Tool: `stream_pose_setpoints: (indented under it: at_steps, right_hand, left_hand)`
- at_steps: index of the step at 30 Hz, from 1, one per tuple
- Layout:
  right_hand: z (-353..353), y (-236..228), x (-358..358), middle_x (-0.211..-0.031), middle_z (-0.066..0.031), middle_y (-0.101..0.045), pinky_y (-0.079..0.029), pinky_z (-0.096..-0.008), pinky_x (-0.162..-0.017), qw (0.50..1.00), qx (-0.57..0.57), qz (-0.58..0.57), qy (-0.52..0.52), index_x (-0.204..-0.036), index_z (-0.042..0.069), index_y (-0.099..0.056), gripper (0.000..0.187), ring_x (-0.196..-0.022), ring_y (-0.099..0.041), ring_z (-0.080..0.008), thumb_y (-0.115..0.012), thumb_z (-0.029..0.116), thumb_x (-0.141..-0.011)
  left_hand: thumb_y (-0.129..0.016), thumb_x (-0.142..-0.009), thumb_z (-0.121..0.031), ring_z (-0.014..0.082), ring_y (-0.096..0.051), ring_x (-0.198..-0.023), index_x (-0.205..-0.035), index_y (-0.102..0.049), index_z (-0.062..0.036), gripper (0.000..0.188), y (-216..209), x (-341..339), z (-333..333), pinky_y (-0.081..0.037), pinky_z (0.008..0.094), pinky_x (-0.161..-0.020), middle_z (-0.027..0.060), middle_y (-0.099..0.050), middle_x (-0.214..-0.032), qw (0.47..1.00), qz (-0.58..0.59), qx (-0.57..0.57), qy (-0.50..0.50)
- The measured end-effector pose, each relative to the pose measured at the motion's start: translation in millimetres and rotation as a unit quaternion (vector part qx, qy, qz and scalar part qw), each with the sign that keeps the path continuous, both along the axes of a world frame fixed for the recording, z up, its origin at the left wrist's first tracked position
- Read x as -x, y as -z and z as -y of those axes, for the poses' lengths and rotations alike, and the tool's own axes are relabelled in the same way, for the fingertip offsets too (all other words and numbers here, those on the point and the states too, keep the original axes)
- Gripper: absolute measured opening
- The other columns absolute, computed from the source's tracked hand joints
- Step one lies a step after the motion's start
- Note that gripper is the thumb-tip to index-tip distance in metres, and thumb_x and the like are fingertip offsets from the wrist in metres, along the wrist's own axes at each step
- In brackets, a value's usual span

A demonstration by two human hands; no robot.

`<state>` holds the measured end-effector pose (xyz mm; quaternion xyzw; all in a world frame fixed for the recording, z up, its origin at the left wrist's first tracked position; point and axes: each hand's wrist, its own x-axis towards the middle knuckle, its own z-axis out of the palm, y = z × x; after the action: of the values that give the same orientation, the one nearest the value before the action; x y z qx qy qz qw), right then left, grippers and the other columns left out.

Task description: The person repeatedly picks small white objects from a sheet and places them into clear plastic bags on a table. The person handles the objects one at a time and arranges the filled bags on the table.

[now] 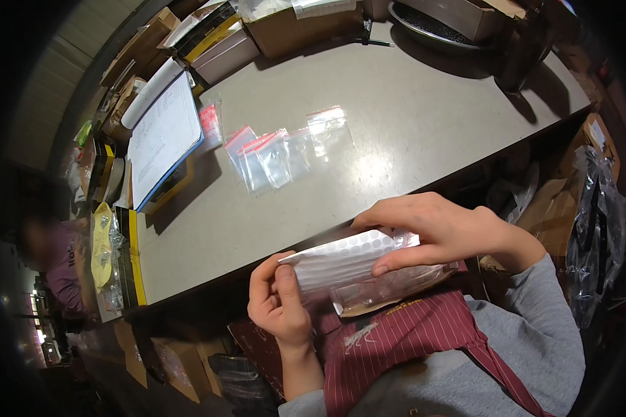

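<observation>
Over the table's front edge, I hold a white sheet with rows of round greyish dots (337,263) in both hands. My left hand (279,306) pinches its left end between thumb and fingers. Round its right end, my right hand (446,229) is closed, thumb in front and fingers behind; a bit of clear plastic shows at that end. Just below the sheet lies a clear plastic packet (389,290) against my striped maroon apron (396,333). Several small clear zip bags with red strips (268,158) lie overlapping on the table beyond my hands.
A clipboard with papers (163,135) leans at the table's left. Boxes (295,31) line the back, with a pen (374,43) before them. At the back right stands a metal pan of dark bits (431,31). Plastic wrap (591,229) hangs at right. Another person (62,264) is at far left.
</observation>
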<state>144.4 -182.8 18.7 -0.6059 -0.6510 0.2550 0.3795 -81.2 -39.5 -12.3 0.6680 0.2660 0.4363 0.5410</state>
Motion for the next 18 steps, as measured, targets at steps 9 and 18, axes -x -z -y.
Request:
stream_pose_setpoints:
  at_steps: [9,18]
  right_hand:
    - [-30.7,4.1,-11.6,-0.09,-0.0079,-0.072,-0.056,-0.0266,-0.073,0.989,0.02,-0.115,0.092,-0.111,-0.003,-0.067,0.027,-0.086,-0.069,-0.0114,-0.074,0.018,-0.095]
    - [-52.0,-0.6,-14.5,-0.09,-0.007,-0.071,-0.051,-0.0236,-0.068,0.95,0.045,-0.304,0.055,-0.116,-0.002,-0.063,0.027,-0.075,-0.063,-0.0087,-0.059,0.023,-0.106]
  left_hand:
    - [-0.067,-0.099,-0.008,0.0032,-0.057,-0.075,-0.117,-0.062,0.0083,0.025,-10.0,-16.8,-15.9,-0.043,0.0167,-0.067,0.0025,-0.069,-0.092,0.988,-0.025,0.12,0.099]
    - [-0.066,-0.1,-0.011,0.0196,-0.067,-0.105,-0.127,-0.06,0.0091,0.034,16.5,-16.7,-42.8,-0.051,0.0324,-0.096,0.0153,-0.069,-0.118,0.978,0.14,0.145,0.046]
